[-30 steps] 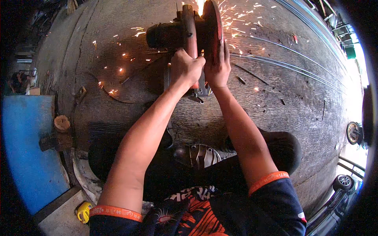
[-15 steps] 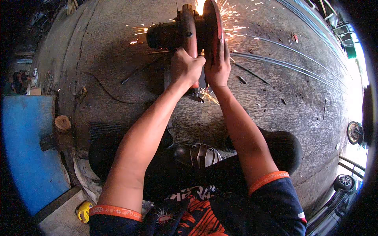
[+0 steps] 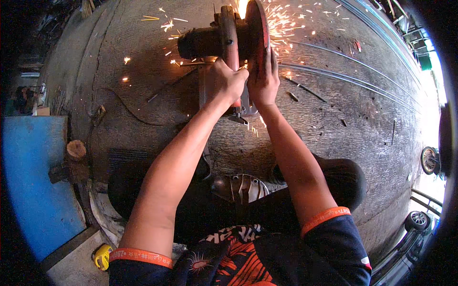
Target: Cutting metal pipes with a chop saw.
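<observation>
A cut-off saw [image 3: 202, 42] with a dark motor stands at the top of the view, throwing bright sparks. My left hand [image 3: 226, 82] is wrapped round its reddish handle [image 3: 231, 50]. Beside it, my right hand [image 3: 264, 88] is against the lower edge of the red, round blade guard [image 3: 260, 33]. Its fingers run up along the guard's outer side, with the edge between them and the palm; the thumb is mostly hidden. Smaller sparks fall below the handle near the saw's base [image 3: 245, 108]. The cutting point is hidden behind the saw and guard.
Long thin metal rods [image 3: 343, 78] lie to the right on the worn floor. At left are a blue panel [image 3: 33, 181], a wood block [image 3: 76, 150] and a yellow tape measure [image 3: 101, 257]. A ribbed metal part [image 3: 241, 187] sits between my legs. Vehicle wheels [image 3: 417, 220] show at far right.
The sparks have spread differently, with more flying out at the left and right of the saw. Both hands and the saw hold nearly the same position.
</observation>
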Tool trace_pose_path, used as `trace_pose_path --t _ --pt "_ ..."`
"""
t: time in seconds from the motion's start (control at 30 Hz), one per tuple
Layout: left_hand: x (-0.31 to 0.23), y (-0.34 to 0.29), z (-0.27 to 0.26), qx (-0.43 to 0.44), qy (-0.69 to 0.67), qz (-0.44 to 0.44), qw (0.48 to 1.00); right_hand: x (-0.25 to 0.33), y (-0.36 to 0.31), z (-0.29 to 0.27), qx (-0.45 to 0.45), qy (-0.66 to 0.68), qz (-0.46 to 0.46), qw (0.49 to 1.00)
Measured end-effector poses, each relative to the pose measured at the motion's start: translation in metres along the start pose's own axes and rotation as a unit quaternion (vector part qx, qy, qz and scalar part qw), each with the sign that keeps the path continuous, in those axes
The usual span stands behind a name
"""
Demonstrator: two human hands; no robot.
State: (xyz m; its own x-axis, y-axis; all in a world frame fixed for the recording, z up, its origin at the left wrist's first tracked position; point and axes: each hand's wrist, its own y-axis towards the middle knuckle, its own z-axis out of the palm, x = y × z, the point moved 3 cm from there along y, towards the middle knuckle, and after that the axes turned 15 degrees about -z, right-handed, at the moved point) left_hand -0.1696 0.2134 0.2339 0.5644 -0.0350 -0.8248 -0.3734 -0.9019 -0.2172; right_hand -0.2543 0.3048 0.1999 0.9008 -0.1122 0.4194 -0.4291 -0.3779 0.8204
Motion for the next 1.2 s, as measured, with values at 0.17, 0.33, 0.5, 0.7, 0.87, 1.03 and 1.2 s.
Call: trace_pose_path --t 0.17,0.33,0.5,0.7,0.87,1.03,1.2 --pt "0.001 -0.001 0.000 -0.004 -0.007 0.031 0.999 -0.003 -0.003 0.001 -0.003 -0.005 -0.008 1.000" --pt "0.004 0.002 0.003 -0.029 -0.045 0.057 0.997 -0.005 -0.004 0.003 0.035 -0.009 -0.004 0.999" --pt "0.003 0.001 0.002 0.009 -0.022 0.029 0.999 -0.001 -0.002 0.000 0.008 0.011 0.003 1.000" --pt "-0.006 -0.005 -0.005 -0.012 0.010 0.032 0.999 0.000 -0.002 -0.001 0.004 0.015 0.003 1.000" --pt "-0.003 -0.005 -0.005 0.010 0.026 -0.006 1.000 -0.004 -0.005 0.003 0.006 -0.003 -0.015 1.000" --pt "0.002 -0.002 0.000 0.000 -0.028 -0.005 1.000 -0.007 -0.006 0.004 0.009 -0.016 -0.032 0.999" --pt "0.011 0.006 0.007 -0.009 -0.010 0.035 0.999 -0.006 -0.006 0.003 0.029 -0.035 -0.038 0.998"
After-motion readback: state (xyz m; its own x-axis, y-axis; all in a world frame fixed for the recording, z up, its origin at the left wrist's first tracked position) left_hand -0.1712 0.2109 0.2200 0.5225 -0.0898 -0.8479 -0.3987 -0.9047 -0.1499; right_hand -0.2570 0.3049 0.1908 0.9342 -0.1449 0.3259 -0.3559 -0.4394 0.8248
